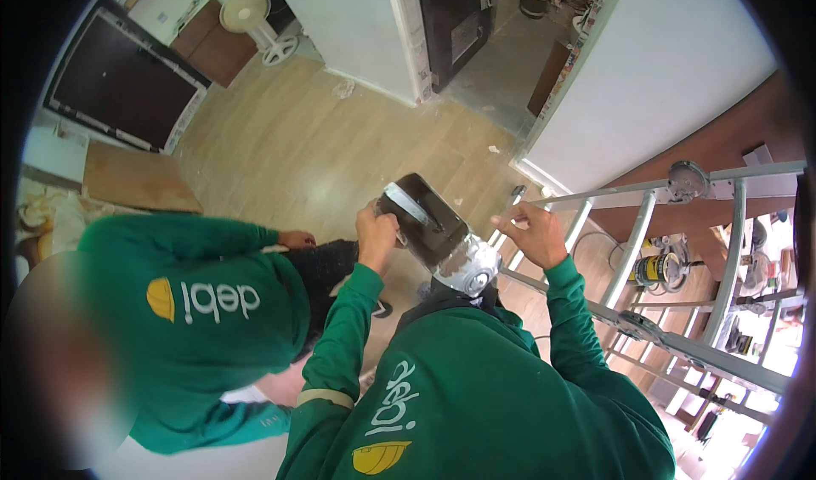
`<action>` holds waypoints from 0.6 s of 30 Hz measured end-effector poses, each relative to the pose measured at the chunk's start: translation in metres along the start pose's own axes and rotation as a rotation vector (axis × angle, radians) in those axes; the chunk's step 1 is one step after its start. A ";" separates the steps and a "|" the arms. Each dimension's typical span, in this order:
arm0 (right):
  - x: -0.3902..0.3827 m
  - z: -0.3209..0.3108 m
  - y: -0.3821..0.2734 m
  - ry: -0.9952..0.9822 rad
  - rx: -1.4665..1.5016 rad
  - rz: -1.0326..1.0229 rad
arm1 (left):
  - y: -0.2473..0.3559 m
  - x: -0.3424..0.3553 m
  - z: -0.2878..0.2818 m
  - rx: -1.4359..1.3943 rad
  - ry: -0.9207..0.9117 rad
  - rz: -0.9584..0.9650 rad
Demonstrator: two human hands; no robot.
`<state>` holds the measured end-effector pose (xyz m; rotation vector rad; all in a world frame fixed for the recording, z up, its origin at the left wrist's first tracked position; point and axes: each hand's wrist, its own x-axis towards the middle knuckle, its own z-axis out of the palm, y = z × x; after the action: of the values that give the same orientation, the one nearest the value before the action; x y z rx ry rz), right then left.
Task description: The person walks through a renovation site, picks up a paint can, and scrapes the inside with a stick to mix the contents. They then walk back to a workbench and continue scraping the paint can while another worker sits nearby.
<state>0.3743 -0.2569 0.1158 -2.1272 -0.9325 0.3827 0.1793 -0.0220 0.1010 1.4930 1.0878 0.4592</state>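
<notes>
My left hand [378, 235] is closed on the upper left edge of a dark, shiny rectangular tray-like piece [429, 225]. A pale smear runs along its dark face. Its lower end, near my chest, is crusted with white, putty-like material around a grey round part [473, 269]; I cannot tell its exact kind. On the other side, apart from the dark piece, my right hand [537, 235] is raised beside a metal ladder [643, 240]. Its fingers are curled, thumb and forefinger close together; whatever they may pinch is too small to make out.
Close on my left is another person in a green sweatshirt [204, 310], an arm reaching forward. A doorway [489, 81] opens ahead beside white walls. Farther off stands a pedestal fan [246, 13]. Beyond the ladder are a yellow-and-black can [654, 269] and clutter. Wood-look flooring [314, 132] spreads ahead.
</notes>
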 end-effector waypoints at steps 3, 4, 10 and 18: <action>0.027 0.013 0.030 -0.213 0.373 0.193 | 0.035 0.050 -0.001 -0.162 -0.011 -0.126; 0.037 0.023 0.042 -0.253 0.591 0.242 | 0.044 0.072 0.001 -0.164 -0.027 -0.151; 0.140 0.069 0.038 -0.212 0.731 0.455 | 0.041 0.203 0.025 -0.175 0.003 -0.082; 0.339 0.014 -0.004 -0.192 0.490 0.146 | 0.063 0.397 0.112 -0.123 -0.057 -0.141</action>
<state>0.5981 -0.0021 0.1198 -1.7290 -0.6984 0.8131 0.4855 0.2489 0.0162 1.3048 1.0915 0.3763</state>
